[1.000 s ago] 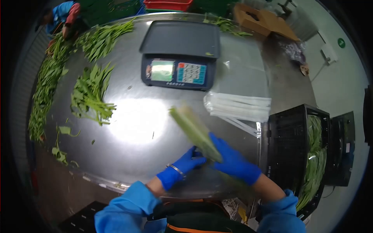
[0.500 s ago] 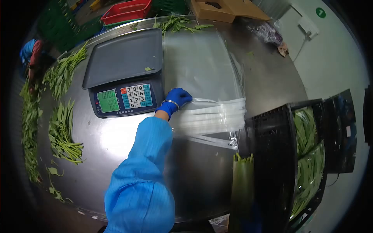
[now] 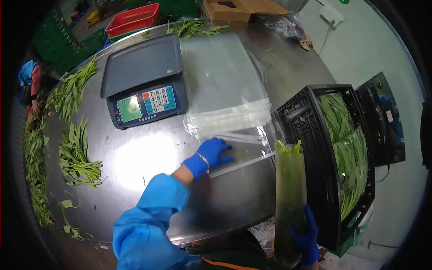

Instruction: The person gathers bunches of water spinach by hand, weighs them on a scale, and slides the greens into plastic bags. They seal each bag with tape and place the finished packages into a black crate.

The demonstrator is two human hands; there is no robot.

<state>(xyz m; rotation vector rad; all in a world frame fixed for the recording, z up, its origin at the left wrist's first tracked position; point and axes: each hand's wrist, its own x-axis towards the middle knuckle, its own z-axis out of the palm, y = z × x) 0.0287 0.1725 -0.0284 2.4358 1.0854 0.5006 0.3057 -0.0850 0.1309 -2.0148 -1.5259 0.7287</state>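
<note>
My left hand [image 3: 209, 157], in a blue glove, rests on a clear plastic bag [image 3: 245, 164] that lies partly out from the near edge of the bag stack [image 3: 220, 76]. Its thumb and fingers are spread. At the lower right, my right hand [image 3: 308, 238], also gloved in blue, is closed round a long bag of leafy greens [image 3: 290, 189]. Cut stems poke out of that bag's upper end. Left of the stack stands a digital scale [image 3: 141, 67] with one small leaf on its grey tray.
A black crate [image 3: 310, 148] at the right holds bagged greens [image 3: 351, 157]. Loose greens [image 3: 78, 155] lie on the left of the metal table [image 3: 144, 193]. A red basket [image 3: 133, 20] and an open cardboard box [image 3: 243, 10] stand at the back. Another person [image 3: 31, 85] bends at the far left.
My left hand has moved from the stack's edge toward me, and a bag has slid out with it. My right hand has come into view on the bagged greens. The camera view has shifted.
</note>
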